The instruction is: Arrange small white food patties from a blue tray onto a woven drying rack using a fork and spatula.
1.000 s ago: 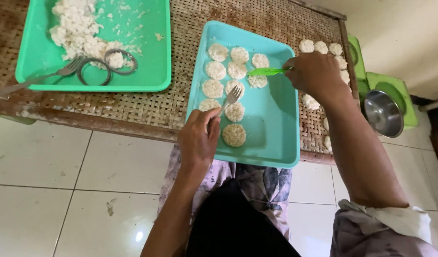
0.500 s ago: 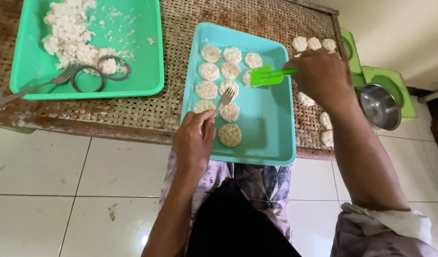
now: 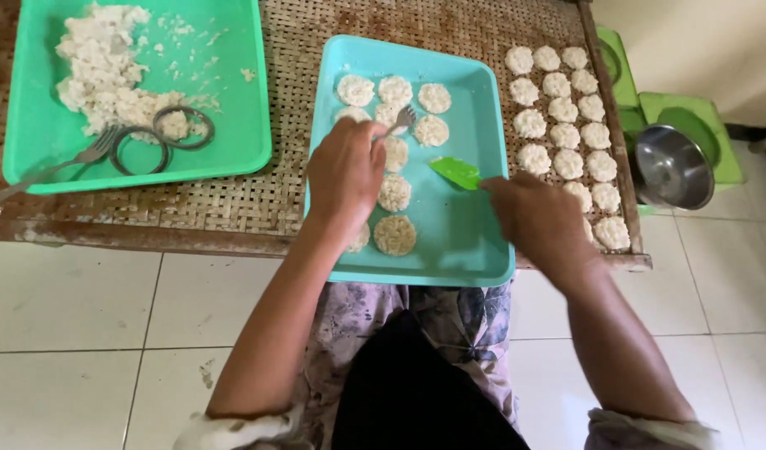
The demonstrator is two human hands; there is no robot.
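Observation:
A light blue tray [image 3: 474, 250] lies on the woven mat, holding several flat round white patties [image 3: 394, 234]. My left hand [image 3: 344, 175] grips a metal fork [image 3: 402, 119] whose tines rest among the patties near the tray's middle. Over the tray's right half, my right hand [image 3: 537, 217] holds a small green spatula [image 3: 455, 172], its blade just above the bare tray surface. To the right of the tray, several more patties [image 3: 566, 125] lie in rows directly on the mat.
A green tray [image 3: 233, 158] at the left holds a heap of white rice mash [image 3: 99, 79], two metal ring moulds [image 3: 183, 127] and another fork [image 3: 58, 162]. A steel bowl [image 3: 673, 167] sits on a green stool at the right. White floor tiles lie below.
My right hand has drawn the green spatula back from the tray's far right side toward its middle. My left hand has moved up over the patties with the fork.

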